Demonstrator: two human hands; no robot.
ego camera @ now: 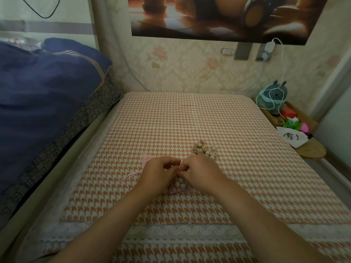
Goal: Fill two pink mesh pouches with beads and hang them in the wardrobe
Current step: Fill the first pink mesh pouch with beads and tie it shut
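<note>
A pink mesh pouch (179, 185) partly filled with tan wooden beads lies on the houndstooth table cover (190, 118), between my two hands. My left hand (158, 174) and my right hand (199, 172) both pinch its top edge, fingers curled; the pouch mouth is hidden under them. A loose pile of tan beads (204, 149) sits just beyond my right hand. A second pink mesh pouch (148, 158) lies flat behind my left hand, mostly hidden, with a pink drawstring (131, 175) trailing out to the left.
A bed with a dark blue quilt (47, 95) borders the table on the left. At the right a wooden shelf (311, 149) holds a plush toy (274, 95), a white cable, a white pouch and small colourful items. The wallpapered wall stands behind.
</note>
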